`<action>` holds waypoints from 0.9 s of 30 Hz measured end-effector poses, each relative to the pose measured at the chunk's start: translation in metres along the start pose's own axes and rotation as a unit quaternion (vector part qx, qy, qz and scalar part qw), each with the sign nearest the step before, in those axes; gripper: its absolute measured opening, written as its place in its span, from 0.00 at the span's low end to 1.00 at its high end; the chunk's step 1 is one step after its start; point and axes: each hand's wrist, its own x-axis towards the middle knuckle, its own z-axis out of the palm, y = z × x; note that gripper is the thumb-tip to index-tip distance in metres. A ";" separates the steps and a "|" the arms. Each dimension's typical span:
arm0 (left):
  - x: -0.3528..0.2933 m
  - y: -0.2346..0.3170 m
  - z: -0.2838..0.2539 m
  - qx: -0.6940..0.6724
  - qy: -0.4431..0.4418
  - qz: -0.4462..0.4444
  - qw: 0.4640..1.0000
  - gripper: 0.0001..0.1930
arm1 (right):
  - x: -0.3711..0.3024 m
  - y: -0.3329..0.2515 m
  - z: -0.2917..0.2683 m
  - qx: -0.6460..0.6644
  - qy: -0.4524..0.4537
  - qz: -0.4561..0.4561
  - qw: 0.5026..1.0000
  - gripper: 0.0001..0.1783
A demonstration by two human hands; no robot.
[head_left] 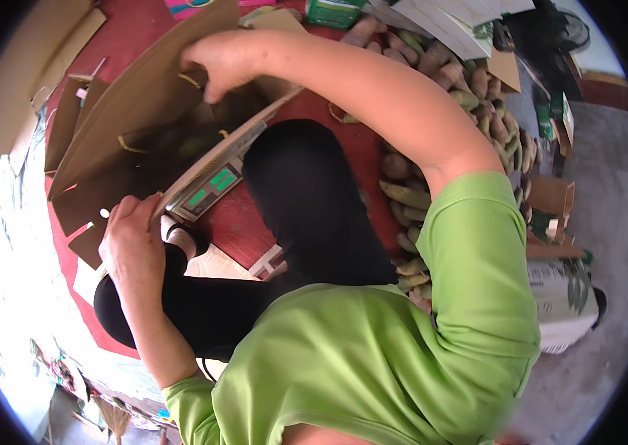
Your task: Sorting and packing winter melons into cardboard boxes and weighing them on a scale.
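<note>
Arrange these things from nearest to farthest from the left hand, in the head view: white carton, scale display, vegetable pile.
1. Scale display, just right of the left hand.
2. Vegetable pile, right, past the knee.
3. White carton, far right.

cardboard box (132,96): interior mostly in shadow, dark contents blurred, kind and count not readable. right hand (225,63): not every finger can be made out. left hand (134,237): some fingertips hard to separate from the near rim. scale (203,196): largely hidden by the box; digits on display (223,178) too small to read. root pile (444,70): partly covered by right arm (373,93). green carton (334,11): cut by upper edge.
</note>
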 end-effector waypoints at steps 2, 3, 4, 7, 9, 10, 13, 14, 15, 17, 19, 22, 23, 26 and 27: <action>0.000 -0.002 0.000 0.000 -0.010 -0.010 1.000 0.11 | -0.031 -0.008 -0.018 0.134 0.093 -0.002 0.987 0.30; 0.001 0.000 -0.001 -0.003 -0.016 -0.015 1.000 0.10 | -0.045 -0.005 -0.024 0.181 0.148 -0.017 0.972 0.27; 0.001 0.006 0.001 0.014 0.002 -0.012 1.000 0.08 | -0.060 -0.002 -0.025 0.227 0.200 -0.032 0.953 0.23; 0.001 0.004 0.003 -0.002 0.001 -0.005 1.000 0.08 | -0.121 0.007 -0.026 0.328 0.358 -0.018 0.874 0.15; 0.000 0.004 0.003 -0.002 0.002 0.011 1.000 0.08 | -0.152 0.031 0.002 0.323 0.401 0.021 0.857 0.17; 0.001 -0.001 0.008 0.001 0.003 0.020 1.000 0.08 | -0.169 0.040 0.022 0.352 0.435 0.066 0.826 0.14; 0.000 -0.003 0.009 -0.005 -0.005 0.023 1.000 0.09 | -0.209 0.077 0.116 0.423 0.452 0.213 0.756 0.10; -0.001 -0.005 0.009 -0.005 -0.004 0.029 1.000 0.09 | -0.222 0.089 0.158 0.362 0.448 0.251 0.778 0.10; -0.001 -0.005 0.009 -0.005 -0.004 0.035 0.999 0.09 | -0.234 0.098 0.201 0.299 0.441 0.288 0.796 0.10; 0.000 -0.003 0.008 -0.013 -0.017 0.021 1.000 0.09 | -0.265 0.097 0.271 0.248 0.331 0.358 0.837 0.11; 0.000 -0.003 0.008 -0.019 -0.029 0.003 0.999 0.09 | -0.296 0.094 0.328 0.211 0.203 0.414 0.862 0.11; 0.000 -0.008 0.011 -0.012 -0.015 0.021 1.000 0.09 | -0.344 0.106 0.401 0.161 0.122 0.469 0.860 0.10; -0.001 -0.009 0.011 -0.011 -0.017 0.019 1.000 0.09 | -0.350 0.103 0.396 0.164 0.122 0.466 0.861 0.10; -0.002 -0.004 0.008 -0.010 -0.015 0.015 1.000 0.09 | -0.373 0.106 0.375 0.301 0.173 0.592 0.727 0.09; -0.001 -0.002 0.007 -0.012 -0.014 0.013 1.000 0.09 | -0.384 0.119 0.378 0.298 0.204 0.604 0.710 0.09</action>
